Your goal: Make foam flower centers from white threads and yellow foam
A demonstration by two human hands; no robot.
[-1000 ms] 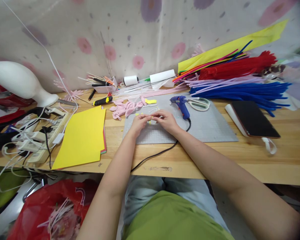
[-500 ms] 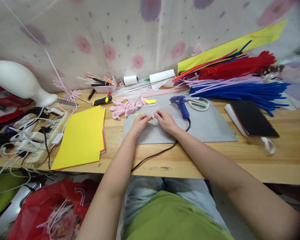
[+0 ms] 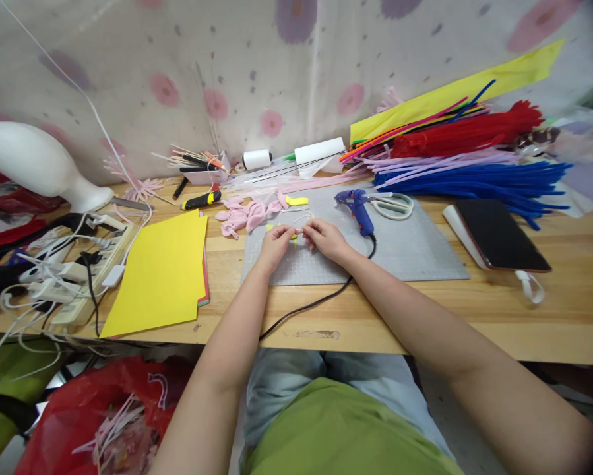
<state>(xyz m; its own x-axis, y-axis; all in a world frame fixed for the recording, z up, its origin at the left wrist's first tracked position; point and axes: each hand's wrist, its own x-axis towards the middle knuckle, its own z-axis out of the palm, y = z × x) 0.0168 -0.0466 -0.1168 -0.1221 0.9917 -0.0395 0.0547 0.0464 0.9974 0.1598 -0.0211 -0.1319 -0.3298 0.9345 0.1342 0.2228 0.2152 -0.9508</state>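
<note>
Over the grey cutting mat (image 3: 415,254), my left hand (image 3: 278,245) and my right hand (image 3: 324,239) meet fingertip to fingertip. Both are closed in a pinch on something too small to make out. Small yellow scraps lie by the fingers, and a thin white strand shows just behind them. A blue glue gun (image 3: 358,210) lies on the mat right of my right hand, against scissors (image 3: 395,206) with pale handles. Pink fuzzy pieces (image 3: 249,214) and a yellow strip (image 3: 297,200) are beyond my left hand.
Yellow sheets (image 3: 157,274) and a power strip (image 3: 95,274) with tangled cables lie left. Blue (image 3: 474,183) and red pipe cleaners (image 3: 469,132) are at the back right, near a black phone (image 3: 501,234). The glue gun's black cord (image 3: 309,305) crosses the front.
The fingertips have shifted slightly, and a small yellow bit now shows between them. Both hands stay in nearly the same place over the mat.
</note>
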